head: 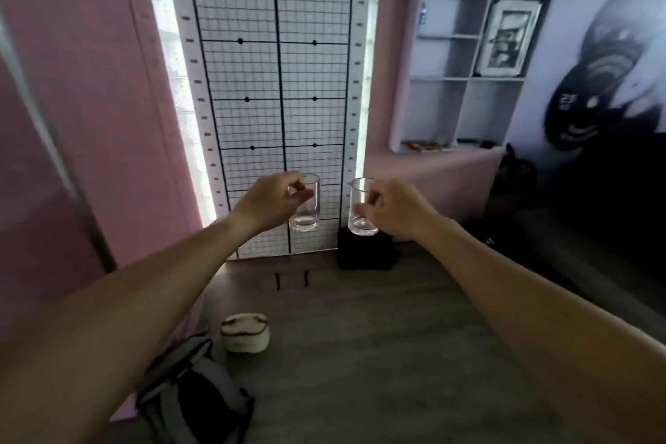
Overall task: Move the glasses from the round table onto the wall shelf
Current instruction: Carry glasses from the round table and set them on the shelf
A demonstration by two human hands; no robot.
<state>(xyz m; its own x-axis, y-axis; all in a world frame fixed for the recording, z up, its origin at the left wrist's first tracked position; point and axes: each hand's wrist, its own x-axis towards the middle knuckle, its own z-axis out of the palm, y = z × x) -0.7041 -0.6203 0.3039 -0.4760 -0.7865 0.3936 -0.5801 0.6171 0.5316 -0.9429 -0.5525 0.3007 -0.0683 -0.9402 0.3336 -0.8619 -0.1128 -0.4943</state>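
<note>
So this is mid-carry as far as I can tell: the left hand (277,200) is closed around a clear straight-sided drinking glass (305,205) near its rim, and the right hand (391,207) is wrapped around a second clear glass with a small pouring lip (361,207). Both glasses are upright and up in the air in front of a tall black-and-white grid panel (274,83), not resting on anything. The round table isn't in view, so I'd guess pickup is done and the placing is what's left. The pale cubby wall shelf (468,77) sits far right, well apart from both hands. Writing-wise, a dark round graphic (591,97) on the right wall has something like "25", too blurry to trust.
</note>
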